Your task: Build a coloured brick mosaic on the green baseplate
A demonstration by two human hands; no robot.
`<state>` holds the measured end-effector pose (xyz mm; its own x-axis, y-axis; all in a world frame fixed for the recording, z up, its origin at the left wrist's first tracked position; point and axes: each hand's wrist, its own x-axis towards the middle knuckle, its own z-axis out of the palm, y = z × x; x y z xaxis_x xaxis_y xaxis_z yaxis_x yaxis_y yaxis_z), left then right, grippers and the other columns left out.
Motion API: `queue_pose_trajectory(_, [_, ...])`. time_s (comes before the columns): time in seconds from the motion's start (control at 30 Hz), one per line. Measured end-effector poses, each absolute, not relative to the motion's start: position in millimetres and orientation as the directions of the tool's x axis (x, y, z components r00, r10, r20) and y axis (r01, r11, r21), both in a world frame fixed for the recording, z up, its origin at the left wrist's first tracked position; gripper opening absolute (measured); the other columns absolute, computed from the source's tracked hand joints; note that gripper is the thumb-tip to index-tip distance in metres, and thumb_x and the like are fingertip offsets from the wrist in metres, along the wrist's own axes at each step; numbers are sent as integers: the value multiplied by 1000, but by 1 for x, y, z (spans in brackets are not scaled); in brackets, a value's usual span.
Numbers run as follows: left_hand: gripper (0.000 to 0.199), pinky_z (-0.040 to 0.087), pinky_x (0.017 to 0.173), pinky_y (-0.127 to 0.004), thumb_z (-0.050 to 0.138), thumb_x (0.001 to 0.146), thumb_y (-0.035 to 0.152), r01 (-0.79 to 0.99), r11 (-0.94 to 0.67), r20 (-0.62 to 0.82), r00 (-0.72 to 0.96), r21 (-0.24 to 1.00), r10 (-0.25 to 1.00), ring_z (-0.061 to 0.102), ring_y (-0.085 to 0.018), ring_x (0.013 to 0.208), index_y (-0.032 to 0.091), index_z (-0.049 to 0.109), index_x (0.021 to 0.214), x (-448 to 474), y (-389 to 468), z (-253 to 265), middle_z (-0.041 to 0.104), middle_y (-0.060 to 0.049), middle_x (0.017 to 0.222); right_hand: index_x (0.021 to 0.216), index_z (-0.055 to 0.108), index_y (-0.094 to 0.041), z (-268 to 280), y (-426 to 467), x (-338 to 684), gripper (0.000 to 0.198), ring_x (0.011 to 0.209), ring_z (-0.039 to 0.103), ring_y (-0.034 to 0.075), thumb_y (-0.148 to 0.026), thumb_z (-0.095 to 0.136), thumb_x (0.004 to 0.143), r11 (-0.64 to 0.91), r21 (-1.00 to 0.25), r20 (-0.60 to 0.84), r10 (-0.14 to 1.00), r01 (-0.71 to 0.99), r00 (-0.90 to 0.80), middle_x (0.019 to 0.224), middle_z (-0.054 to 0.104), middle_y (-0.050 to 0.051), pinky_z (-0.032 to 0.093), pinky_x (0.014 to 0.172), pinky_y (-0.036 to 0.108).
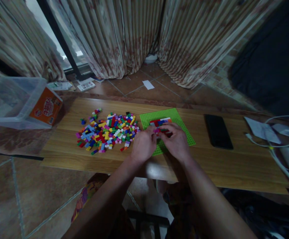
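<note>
A green studded baseplate (175, 116) lies on the wooden table, with a low build of toy bricks (164, 120) in red, white and other colours on its middle. Over the plate's left part, my left hand (144, 143) is closed at the fingertips on a small pink brick (156, 130). My right hand (175, 138) meets it from the right, thumb and fingers curled at the same spot. Whether the right fingers grip that brick or only press on the build is hidden. Just left of my left hand spreads a pile of loose coloured bricks (107, 132).
On the right of the wooden table (199, 166) lies a black phone (218, 131), with white cables (273, 149) and papers beyond it. A clear plastic bin (15, 116) with an orange label stands off the table's left end. Striped curtains (124, 36) hang behind.
</note>
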<state>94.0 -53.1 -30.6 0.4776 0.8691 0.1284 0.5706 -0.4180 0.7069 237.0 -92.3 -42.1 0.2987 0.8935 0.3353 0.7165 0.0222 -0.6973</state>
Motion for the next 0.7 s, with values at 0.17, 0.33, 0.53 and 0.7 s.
queue_pose_trajectory(0.17, [27,56,78,-29,50,90,13,570,-446,160,481,691,862,73,-19,83,19,66,111,94,-54,-32,76,-6,93,91,75,-24,-44,-91,236,17,102,64,26,-22,65,77,13,-713,329,889,701,319,106,70,8,48,96,49])
queue_pose_trajectory(0.33, [28,56,80,-31,47,91,14,604,-461,147,495,650,856,73,-20,85,19,65,113,94,-57,-31,76,-7,97,88,75,-24,-46,-89,237,16,100,64,26,-23,64,76,28,-743,328,886,668,329,102,70,7,48,95,48])
queue_pose_trajectory(0.53, [32,56,77,-31,45,94,18,637,-497,158,512,589,844,73,-21,84,20,61,121,94,-58,-31,76,-8,96,89,75,-26,-47,-88,236,18,102,63,26,-23,62,76,34,-767,313,891,641,328,102,69,7,47,97,49])
queue_pose_trajectory(0.7, [36,56,76,-32,45,93,17,651,-501,144,521,570,841,73,-22,82,18,58,127,93,-58,-30,76,-9,95,96,75,-26,-47,-88,238,23,104,62,27,-22,63,76,32,-748,305,904,663,300,105,69,7,47,98,51])
